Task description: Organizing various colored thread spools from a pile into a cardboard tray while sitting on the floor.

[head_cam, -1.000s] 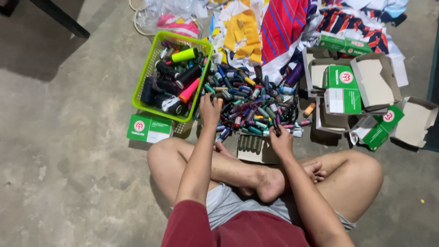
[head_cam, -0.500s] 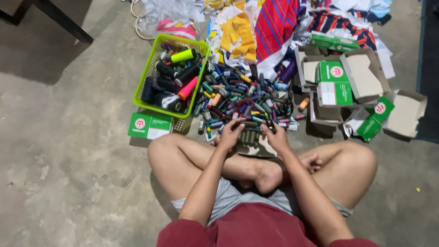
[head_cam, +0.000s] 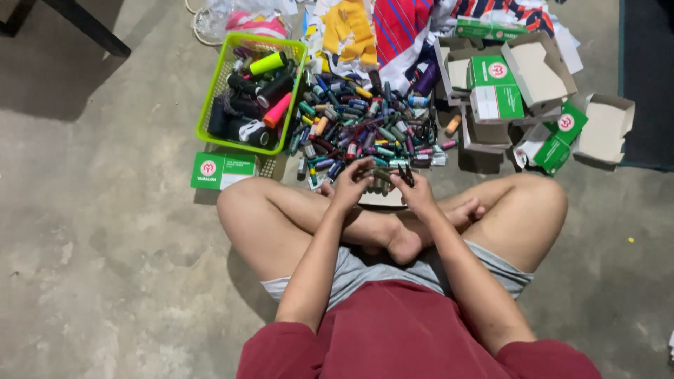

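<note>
**Sorting small thread spools on a concrete floor**

Between the knees of a person seated cross-legged, both hands meet over a small open box (head_cam: 382,191) filled with a row of dark spools. Left hand (head_cam: 351,184): fingers curled around a small dark spool held just above the box. Right hand (head_cam: 415,189): fingers pinched on another dark spool beside the first; the two hands nearly touch. Just beyond them lies a dense pile of small spools (head_cam: 365,126) in many colours. Far left of the pile stands a green basket (head_cam: 210,105) holding larger cones of thread. A closed green-and-white carton (head_cam: 221,170) lies near the basket, beside the left knee. To the far right, several opened cartons (head_cam: 533,91) are scattered. Folded patterned cloth (head_cam: 393,24) lies at the far edge.
</note>
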